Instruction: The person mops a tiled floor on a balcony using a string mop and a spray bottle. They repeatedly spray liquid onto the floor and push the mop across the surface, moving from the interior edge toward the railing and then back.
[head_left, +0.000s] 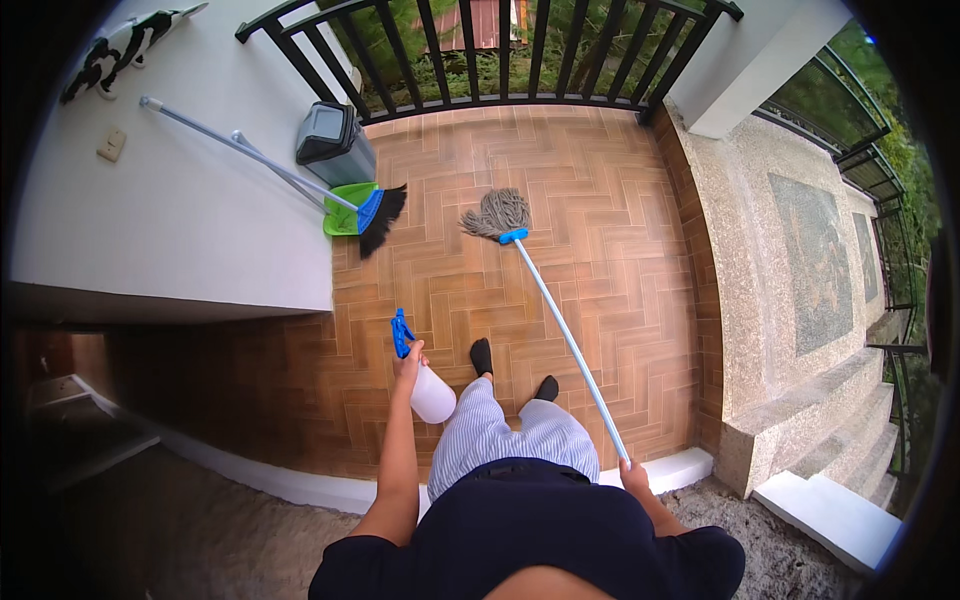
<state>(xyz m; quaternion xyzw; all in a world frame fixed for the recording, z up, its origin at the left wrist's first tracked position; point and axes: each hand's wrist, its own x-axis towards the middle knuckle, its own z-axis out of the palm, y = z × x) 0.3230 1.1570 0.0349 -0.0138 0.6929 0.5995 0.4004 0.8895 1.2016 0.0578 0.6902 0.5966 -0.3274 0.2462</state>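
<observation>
My left hand (409, 364) is closed around the neck of a spray bottle (433, 394) with a pale body and a blue trigger head (400, 331). The bottle is tilted, its nozzle pointing away from me. At my right side, my right hand (634, 475) grips the upper end of a string mop's light-blue handle (568, 337). The mop's grey yarn head (501, 212) rests on the brown herringbone-patterned tile floor (600, 187) ahead of me, joined to the handle by a blue clamp (513, 236).
A broom (381, 214) and a green dustpan (340, 217) lean by the white wall (187, 202). Behind them stands a grey bin (330, 142). A black railing (469, 56) closes the far edge; a low stone-finished ledge (750, 262) and steps (832, 442) border the right.
</observation>
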